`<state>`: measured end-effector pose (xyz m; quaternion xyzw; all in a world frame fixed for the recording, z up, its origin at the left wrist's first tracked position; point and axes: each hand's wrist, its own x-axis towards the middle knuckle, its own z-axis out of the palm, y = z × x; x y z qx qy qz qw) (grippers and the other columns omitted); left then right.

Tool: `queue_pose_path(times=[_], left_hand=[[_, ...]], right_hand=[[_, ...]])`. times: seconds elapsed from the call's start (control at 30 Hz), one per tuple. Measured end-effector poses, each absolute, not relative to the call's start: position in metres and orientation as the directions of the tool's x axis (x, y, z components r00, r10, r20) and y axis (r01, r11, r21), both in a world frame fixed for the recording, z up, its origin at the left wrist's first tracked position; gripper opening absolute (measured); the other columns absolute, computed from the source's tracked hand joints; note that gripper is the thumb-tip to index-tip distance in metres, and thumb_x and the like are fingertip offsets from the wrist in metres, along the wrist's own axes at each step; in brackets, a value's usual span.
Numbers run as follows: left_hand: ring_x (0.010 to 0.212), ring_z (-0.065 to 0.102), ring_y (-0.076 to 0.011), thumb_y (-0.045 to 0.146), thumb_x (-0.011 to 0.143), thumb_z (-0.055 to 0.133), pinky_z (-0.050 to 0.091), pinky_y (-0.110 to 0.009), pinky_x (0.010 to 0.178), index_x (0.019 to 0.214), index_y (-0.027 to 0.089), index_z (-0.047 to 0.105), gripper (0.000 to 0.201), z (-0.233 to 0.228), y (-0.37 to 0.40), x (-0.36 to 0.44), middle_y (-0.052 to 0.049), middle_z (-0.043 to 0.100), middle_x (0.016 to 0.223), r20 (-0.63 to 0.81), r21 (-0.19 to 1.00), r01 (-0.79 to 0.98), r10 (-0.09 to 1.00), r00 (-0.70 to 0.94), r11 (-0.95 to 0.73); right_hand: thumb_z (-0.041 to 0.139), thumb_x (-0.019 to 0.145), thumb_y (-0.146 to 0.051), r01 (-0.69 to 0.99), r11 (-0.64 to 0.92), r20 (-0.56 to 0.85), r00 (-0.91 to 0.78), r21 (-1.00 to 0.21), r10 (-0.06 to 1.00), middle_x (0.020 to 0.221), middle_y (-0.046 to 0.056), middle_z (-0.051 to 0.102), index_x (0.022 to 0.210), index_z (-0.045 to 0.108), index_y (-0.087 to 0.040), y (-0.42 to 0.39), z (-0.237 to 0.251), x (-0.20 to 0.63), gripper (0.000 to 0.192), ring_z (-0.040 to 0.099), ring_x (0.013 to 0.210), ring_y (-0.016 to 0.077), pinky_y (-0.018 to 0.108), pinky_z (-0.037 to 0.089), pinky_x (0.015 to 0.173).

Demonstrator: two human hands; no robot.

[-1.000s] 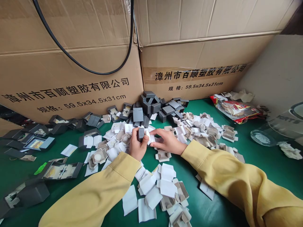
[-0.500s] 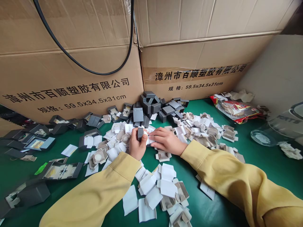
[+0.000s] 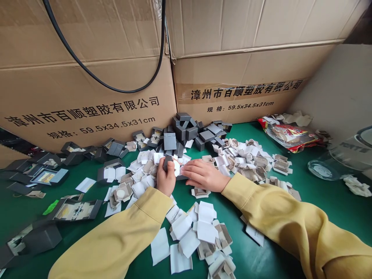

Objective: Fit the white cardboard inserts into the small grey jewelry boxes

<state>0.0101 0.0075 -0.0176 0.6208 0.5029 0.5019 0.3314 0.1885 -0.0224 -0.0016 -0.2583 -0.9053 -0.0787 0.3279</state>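
Gripping dark box [image 3: 167, 162]: left fingers [image 3: 171, 170] | visible end near-upright (long axis unclear) | right fingers [image 3: 192, 170]: cannot tell

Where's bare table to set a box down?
Green table is bare between the right sleeve and clear jug; between that sleeve and the near papers, except stray leaflets; and between the left sleeve and the dark boxes at left. Crowded: around the left hand and right hand, papers and trays; along the cartons, more dark boxes.
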Motion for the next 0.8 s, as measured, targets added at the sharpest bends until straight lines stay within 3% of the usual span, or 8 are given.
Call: queue_pose_path(times=[0.13, 0.37, 0.57, 0.8], left_hand=[[0.082, 0.057, -0.0197, 0.055, 0.085, 0.034, 0.046, -0.034, 0.078, 0.09, 0.019, 0.052, 0.04, -0.0207, 0.0089, 0.0099, -0.007, 0.061, 0.088, 0.274, 0.927, 0.273, 0.961, -0.031, -0.255], [0.08, 0.058, -0.0194, 0.056, 0.085, 0.034, 0.047, -0.033, 0.075, 0.091, 0.02, 0.052, 0.042, -0.0218, 0.0095, 0.0102, -0.007, 0.062, 0.087, 0.26, 0.938, 0.245, 0.965, -0.027, -0.245], [0.082, 0.059, -0.0191, 0.055, 0.085, 0.034, 0.047, -0.033, 0.078, 0.091, 0.02, 0.052, 0.04, -0.0165, 0.007, 0.0109, -0.007, 0.062, 0.089, 0.278, 0.92, 0.297, 0.96, -0.041, -0.254], [0.081, 0.057, -0.0184, 0.053, 0.086, 0.033, 0.047, -0.032, 0.078, 0.088, 0.02, 0.051, 0.037, -0.0132, 0.0051, 0.0113, -0.006, 0.062, 0.087, 0.282, 0.917, 0.297, 0.959, -0.008, -0.268]], right_hand=[[0.043, 0.094, -0.024, 0.537, 0.842, 0.646, -0.626, -0.048, 0.436, 0.107, 0.011, 0.064, 0.114, 0.055, -0.015, -0.0229, -0.001, 0.1876, 0.025, 0.055, 0.107, 0.0198, 0.037, 0.049, 0.088], [0.045, 0.093, -0.026, 0.529, 0.849, 0.628, -0.652, -0.023, 0.424, 0.102, 0.011, 0.065, 0.112, 0.056, -0.014, -0.0216, -0.0031, 0.1882, 0.025, 0.056, 0.103, 0.0204, 0.038, 0.05, 0.086], [0.047, 0.092, -0.031, 0.535, 0.842, 0.642, -0.621, -0.071, 0.449, 0.108, 0.011, 0.062, 0.115, 0.053, -0.015, -0.0191, -0.0082, 0.1888, 0.028, 0.053, 0.108, 0.0195, 0.04, 0.045, 0.094], [0.046, 0.092, -0.035, 0.527, 0.846, 0.655, -0.613, -0.077, 0.442, 0.1, 0.009, 0.064, 0.105, 0.057, -0.016, -0.0196, -0.0059, 0.1884, 0.026, 0.057, 0.101, 0.0205, 0.04, 0.047, 0.09]])
